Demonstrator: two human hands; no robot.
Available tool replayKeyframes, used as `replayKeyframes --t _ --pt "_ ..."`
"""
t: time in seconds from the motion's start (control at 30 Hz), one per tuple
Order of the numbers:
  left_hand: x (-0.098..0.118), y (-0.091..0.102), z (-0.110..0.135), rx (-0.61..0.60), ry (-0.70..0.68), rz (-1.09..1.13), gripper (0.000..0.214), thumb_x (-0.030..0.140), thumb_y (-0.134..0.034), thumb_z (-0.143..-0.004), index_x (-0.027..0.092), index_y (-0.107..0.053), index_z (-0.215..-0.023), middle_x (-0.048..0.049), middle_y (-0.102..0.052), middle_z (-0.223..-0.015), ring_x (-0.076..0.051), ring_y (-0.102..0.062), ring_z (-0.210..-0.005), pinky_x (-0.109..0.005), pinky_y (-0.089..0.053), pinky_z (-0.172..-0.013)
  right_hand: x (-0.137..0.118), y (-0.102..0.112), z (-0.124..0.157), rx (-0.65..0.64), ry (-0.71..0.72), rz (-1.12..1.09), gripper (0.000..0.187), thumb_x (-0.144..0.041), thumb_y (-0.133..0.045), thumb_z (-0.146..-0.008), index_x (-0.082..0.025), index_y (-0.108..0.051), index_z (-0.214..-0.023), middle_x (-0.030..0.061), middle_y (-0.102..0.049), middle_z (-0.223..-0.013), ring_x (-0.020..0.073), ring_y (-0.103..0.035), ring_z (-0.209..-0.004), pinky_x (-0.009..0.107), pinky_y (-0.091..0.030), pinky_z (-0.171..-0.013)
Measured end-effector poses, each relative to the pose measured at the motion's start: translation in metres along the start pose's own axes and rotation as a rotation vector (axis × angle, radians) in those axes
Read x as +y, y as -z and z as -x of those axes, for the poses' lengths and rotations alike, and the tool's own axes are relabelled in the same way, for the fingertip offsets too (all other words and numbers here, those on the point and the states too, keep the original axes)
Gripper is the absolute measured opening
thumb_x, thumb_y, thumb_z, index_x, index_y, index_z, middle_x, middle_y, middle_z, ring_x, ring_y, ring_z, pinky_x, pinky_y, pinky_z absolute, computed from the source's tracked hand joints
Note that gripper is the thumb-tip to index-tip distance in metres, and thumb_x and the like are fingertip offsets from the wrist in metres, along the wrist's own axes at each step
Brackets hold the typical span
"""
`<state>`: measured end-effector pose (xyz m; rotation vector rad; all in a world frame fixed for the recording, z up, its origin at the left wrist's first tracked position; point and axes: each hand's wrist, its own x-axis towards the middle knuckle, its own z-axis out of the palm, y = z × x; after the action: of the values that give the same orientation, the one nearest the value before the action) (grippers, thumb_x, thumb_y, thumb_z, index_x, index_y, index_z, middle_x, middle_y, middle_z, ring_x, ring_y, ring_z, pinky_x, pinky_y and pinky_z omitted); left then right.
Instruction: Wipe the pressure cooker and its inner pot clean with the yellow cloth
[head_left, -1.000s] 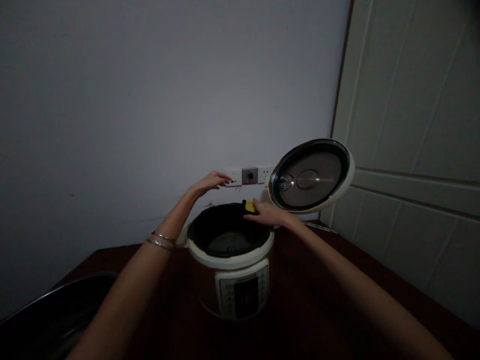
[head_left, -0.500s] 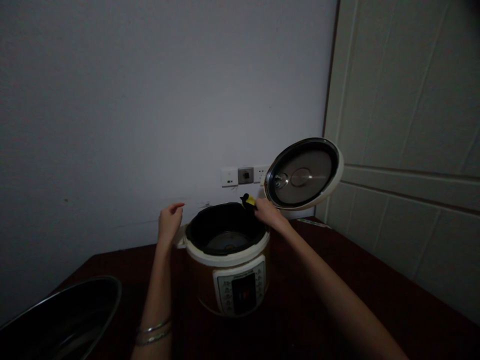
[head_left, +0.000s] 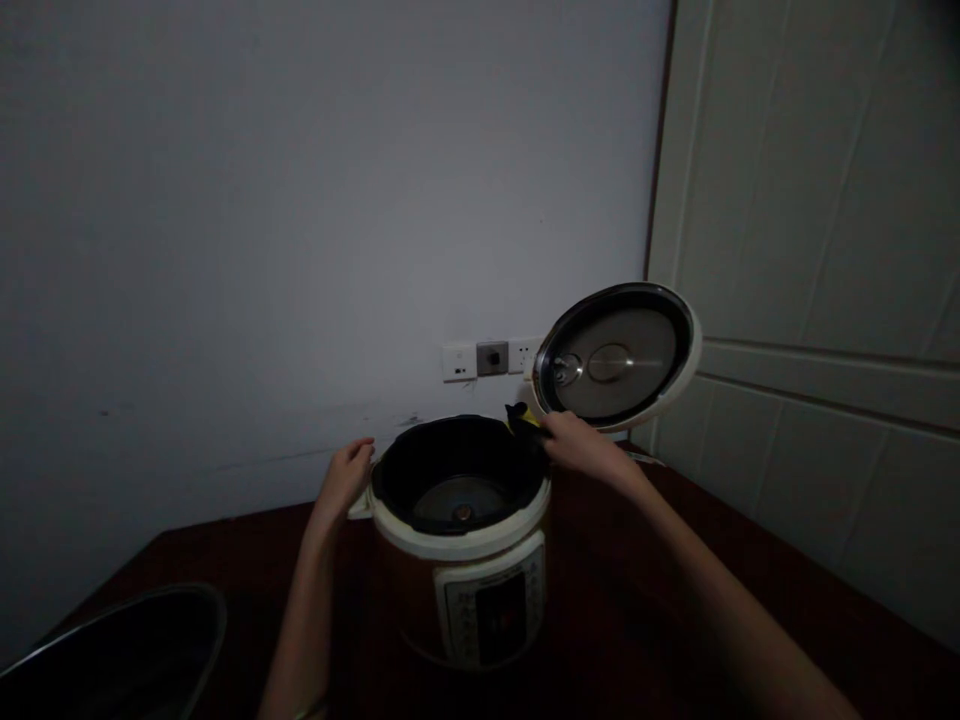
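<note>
Centre of frame: rice cooker [head_left: 459, 520] on dark table [head_left: 660, 600], lid [head_left: 616, 355] swung open and standing up toward upper right, inner metal side facing the camera. At the far-right part of the rim, just under the lid hinge: yellow-and-dark sponge [head_left: 523, 418], clamped in the fingers of R hand [head_left: 581, 447]. Sponge is touching the rim or just above it; too dim to say which. From R hand, the open pot lies to the left and slightly lower, w/ sponge pointing that way, its long side approx. along the rim. L hand [head_left: 346, 478] on the opposite side, centre-left, at the small side handle of the cooker, fingers curled. Touching it or only beside it, and gripping or not, cannot tell. So one hand on each side of the cooker, R one nearer to the sponge and to the lid, L one well apart from both. Behind, on the wall: socket strip [head_left: 491, 358] between the hands, higher up. Lower left corner: big dark bowl [head_left: 127, 650], apart from the cooker.
</note>
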<state>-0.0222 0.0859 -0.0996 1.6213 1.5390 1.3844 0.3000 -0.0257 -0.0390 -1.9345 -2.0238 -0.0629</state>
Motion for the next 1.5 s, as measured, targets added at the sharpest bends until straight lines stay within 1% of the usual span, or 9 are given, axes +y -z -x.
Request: replayKeyframes --t 0.07,0.17,0.23,0.4,0.77,1.03,1.23,1.37,1.5 --pt "0.005 0.000 0.005 -0.031 -0.013 -0.074 0.039 0.036 -0.042 -0.075 0.012 -0.066 -0.095 -0.0142 -0.070 -0.106 -0.025 -0.064 -0.100 -0.035 -0.050 -0.084 0.005 0.010 -0.012 -0.031 -0.002 -0.058 0.022 -0.016 -0.046 -0.084 -0.009 -0.066 -0.088 0.0139 -0.070 -0.088 0.0203 -0.065 -0.079 0.022 -0.040 -0.061" --pt "0.012 0.002 0.012 -0.080 -0.031 -0.179 0.043 0.042 -0.035 -0.079 0.013 -0.066 -0.087 -0.0170 -0.070 -0.104 -0.027 -0.064 -0.101 -0.036 -0.049 -0.087 0.001 0.014 -0.035 0.121 -0.014 -0.043 0.025 -0.014 -0.043 -0.086 -0.009 -0.066 -0.095 0.0151 -0.070 -0.094 0.0206 -0.064 -0.087 0.022 -0.040 -0.065" --pt "0.015 0.004 0.015 -0.103 -0.014 -0.248 0.051 0.047 -0.029 -0.082 0.012 -0.066 -0.082 -0.0200 -0.070 -0.100 -0.029 -0.064 -0.101 -0.037 -0.047 -0.089 -0.005 0.006 -0.049 0.186 0.034 -0.007 0.029 -0.011 -0.040 -0.088 -0.010 -0.063 -0.106 0.0156 -0.068 -0.104 0.0210 -0.063 -0.097 0.022 -0.040 -0.073" --pt "0.017 0.006 0.018 -0.151 -0.017 -0.322 0.064 0.054 -0.017 -0.085 0.014 -0.065 -0.073 -0.0206 -0.071 -0.091 -0.032 -0.064 -0.099 -0.039 -0.045 -0.090 -0.011 -0.030 -0.059 0.087 0.034 0.053 0.029 -0.004 -0.045 -0.083 -0.007 -0.064 -0.103 0.0180 -0.069 -0.102 0.0229 -0.064 -0.096 0.024 -0.042 -0.077" --pt "0.012 0.005 0.014 -0.172 -0.043 -0.326 0.066 0.055 -0.015 -0.086 0.011 -0.065 -0.082 -0.0216 -0.070 -0.099 -0.029 -0.064 -0.099 -0.037 -0.044 -0.089 -0.020 -0.032 -0.015 0.137 -0.117 0.080 0.031 -0.004 -0.039 -0.082 -0.007 -0.065 -0.099 0.0206 -0.067 -0.100 0.0265 -0.064 -0.097 0.029 -0.044 -0.079" --pt "0.014 0.006 0.015 -0.177 -0.029 -0.304 0.062 0.053 -0.017 -0.087 0.014 -0.065 -0.079 -0.0203 -0.071 -0.095 -0.028 -0.064 -0.096 -0.038 -0.043 -0.090 0.003 -0.008 0.035 0.122 0.090 -0.144 0.023 -0.008 -0.044 -0.081 -0.014 -0.064 -0.090 0.0126 -0.069 -0.093 0.0209 -0.063 -0.086 0.026 -0.043 -0.074" --pt "0.021 0.007 0.018 -0.206 -0.009 -0.345 0.062 0.052 -0.015 -0.087 0.014 -0.064 -0.081 -0.0209 -0.069 -0.099 -0.027 -0.063 -0.100 -0.036 -0.042 -0.092 -0.008 0.013 -0.011 0.271 0.051 -0.069 0.030 -0.009 -0.041 -0.085 -0.013 -0.061 -0.106 0.0136 -0.069 -0.103 0.0211 -0.063 -0.094 0.024 -0.042 -0.075" --pt "0.022 0.007 0.020 -0.205 -0.026 -0.342 0.060 0.052 -0.016 -0.087 0.016 -0.062 -0.076 -0.0181 -0.071 -0.093 -0.028 -0.063 -0.099 -0.036 -0.042 -0.092 -0.018 -0.013 -0.046 0.155 -0.030 0.050 0.031 -0.006 -0.043 -0.083 -0.009 -0.061 -0.108 0.0172 -0.067 -0.107 0.0235 -0.063 -0.101 0.025 -0.043 -0.079" --pt "0.018 0.007 0.018 -0.196 -0.031 -0.314 0.059 0.054 -0.018 -0.086 0.017 -0.062 -0.072 -0.0160 -0.071 -0.084 -0.028 -0.064 -0.093 -0.037 -0.044 -0.089 -0.018 -0.036 -0.048 0.133 -0.100 0.070 0.029 -0.006 -0.043 -0.082 -0.005 -0.063 -0.104 0.0216 -0.067 -0.104 0.0273 -0.064 -0.098 0.028 -0.045 -0.078"
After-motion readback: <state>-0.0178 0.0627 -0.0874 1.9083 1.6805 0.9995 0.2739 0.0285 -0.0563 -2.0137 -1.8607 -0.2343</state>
